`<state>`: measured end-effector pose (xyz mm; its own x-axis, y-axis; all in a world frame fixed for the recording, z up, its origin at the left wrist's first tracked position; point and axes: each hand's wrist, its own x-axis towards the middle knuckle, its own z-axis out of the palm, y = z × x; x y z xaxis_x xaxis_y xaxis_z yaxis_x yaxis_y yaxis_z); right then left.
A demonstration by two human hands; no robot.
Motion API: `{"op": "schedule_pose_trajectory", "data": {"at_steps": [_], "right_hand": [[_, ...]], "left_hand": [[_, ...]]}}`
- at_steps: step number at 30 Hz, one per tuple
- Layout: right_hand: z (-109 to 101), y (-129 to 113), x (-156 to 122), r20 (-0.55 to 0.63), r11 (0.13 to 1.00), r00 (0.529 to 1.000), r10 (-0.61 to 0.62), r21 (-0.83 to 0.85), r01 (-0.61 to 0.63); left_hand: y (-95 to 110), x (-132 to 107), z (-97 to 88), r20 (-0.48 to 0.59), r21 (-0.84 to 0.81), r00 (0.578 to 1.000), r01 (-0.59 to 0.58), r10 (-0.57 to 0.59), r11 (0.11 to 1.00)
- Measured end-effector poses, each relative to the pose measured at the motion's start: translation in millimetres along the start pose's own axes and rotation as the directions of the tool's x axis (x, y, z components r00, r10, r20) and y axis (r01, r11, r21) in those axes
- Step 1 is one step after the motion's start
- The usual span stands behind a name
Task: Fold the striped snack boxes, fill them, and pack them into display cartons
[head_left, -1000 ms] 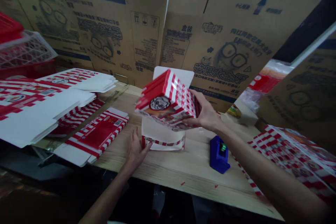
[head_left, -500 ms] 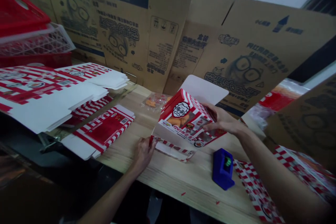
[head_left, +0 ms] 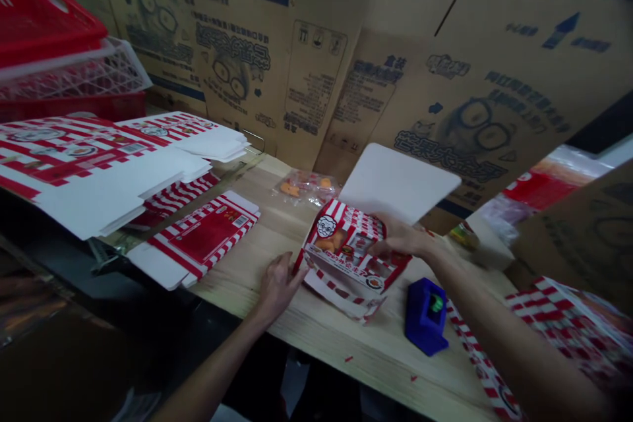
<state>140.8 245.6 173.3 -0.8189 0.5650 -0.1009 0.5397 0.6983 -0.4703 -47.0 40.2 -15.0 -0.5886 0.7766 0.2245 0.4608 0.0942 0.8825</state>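
Observation:
A red-and-white striped cardboard box (head_left: 346, 247) with a cartoon face and food pictures is tilted over the wooden table. Its large white flap (head_left: 400, 178) stands up at the back, and a lower striped flap (head_left: 341, 293) hangs open at the front. My right hand (head_left: 395, 237) grips the box's far right side, thumb on the printed face. At the near left corner, my left hand (head_left: 279, 280) has its fingers closed on the box edge. Behind the box lie clear-wrapped orange pieces (head_left: 304, 186). A blue tape dispenser (head_left: 426, 316) stands to the right.
Flat striped boxes (head_left: 99, 165) are stacked at the left, with one folded carton (head_left: 198, 237) beside them. Red and white crates (head_left: 54, 26) rise behind. Large brown cartons (head_left: 316, 59) wall the back. More striped boxes (head_left: 564, 323) lie at the right.
The box has come down lower and tipped, its white back flap now showing wider. Both hands moved with it and keep their hold. The camera view has shifted slightly.

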Motion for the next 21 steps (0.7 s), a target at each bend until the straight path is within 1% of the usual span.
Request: {"op": "schedule_pose_trajectory", "data": {"at_steps": [1,2,3,4,5,6,7,8,9,10,11,14,16,21], "right_hand": [[7.4,-0.3,0.3,-0.013,0.999,0.999,0.051,-0.011,-0.051],[13.7,-1.4,-0.3,-0.02,0.995,0.995,0.098,-0.01,-0.099],[18.7,-3.2,-1.7,-0.023,0.99,0.99,0.137,-0.009,-0.137],[22.1,-5.7,-3.9,-0.03,0.987,0.987,0.158,-0.018,-0.158],[24.2,-8.7,-6.7,-0.033,0.985,0.985,0.167,-0.029,-0.168],[25.2,-12.1,-9.9,-0.03,0.985,0.985,0.167,-0.04,-0.169],[25.5,-15.8,-13.5,-0.023,0.985,0.987,0.161,-0.051,-0.162],[25.5,-19.3,-17.3,-0.018,0.986,0.988,0.152,-0.062,-0.152],[25.5,-22.4,-21.1,-0.01,0.988,0.99,0.138,-0.074,-0.138],[25.8,-24.9,-24.5,0.002,0.989,0.993,0.121,-0.086,-0.121],[26.5,-26.6,-27.5,0.017,0.99,0.995,0.103,-0.098,-0.101],[31.7,-27.2,-31.4,0.058,0.987,0.997,0.057,-0.154,-0.047],[37.3,-25.6,-30.1,0.078,0.977,0.996,0.053,-0.211,-0.035],[56.0,-23.4,-28.2,0.11,0.946,0.991,0.07,-0.323,-0.031]], "left_hand": [[3.0,-7.7,1.7,0.0,-0.104,0.998,0.066,-0.066,0.992],[7.2,-17.3,4.1,0.022,-0.245,0.988,0.156,-0.156,0.957],[12.4,-28.2,7.2,0.088,-0.403,0.962,0.273,-0.26,0.873],[18.4,-39.4,10.8,0.205,-0.543,0.912,0.408,-0.355,0.734],[24.9,-49.8,14.9,0.356,-0.638,0.838,0.542,-0.414,0.547],[31.4,-58.5,19.3,0.506,-0.673,0.748,0.654,-0.429,0.347],[37.4,-64.7,23.8,0.625,-0.663,0.663,0.73,-0.413,0.169],[42.6,-68.1,28.0,0.702,-0.636,0.597,0.771,-0.388,0.036],[46.8,-68.8,31.8,0.744,-0.613,0.554,0.789,-0.374,-0.051],[49.8,-67.3,34.9,0.761,-0.602,0.53,0.792,-0.374,-0.102],[51.9,-64.4,37.0,0.769,-0.595,0.514,0.793,-0.379,-0.131],[54.0,-55.0,38.9,0.781,-0.578,0.485,0.799,-0.395,-0.162],[55.0,-52.4,38.0,0.783,-0.575,0.478,0.8,-0.399,-0.172],[62.6,-53.6,36.4,0.777,-0.589,0.483,0.784,-0.404,-0.196]]}}
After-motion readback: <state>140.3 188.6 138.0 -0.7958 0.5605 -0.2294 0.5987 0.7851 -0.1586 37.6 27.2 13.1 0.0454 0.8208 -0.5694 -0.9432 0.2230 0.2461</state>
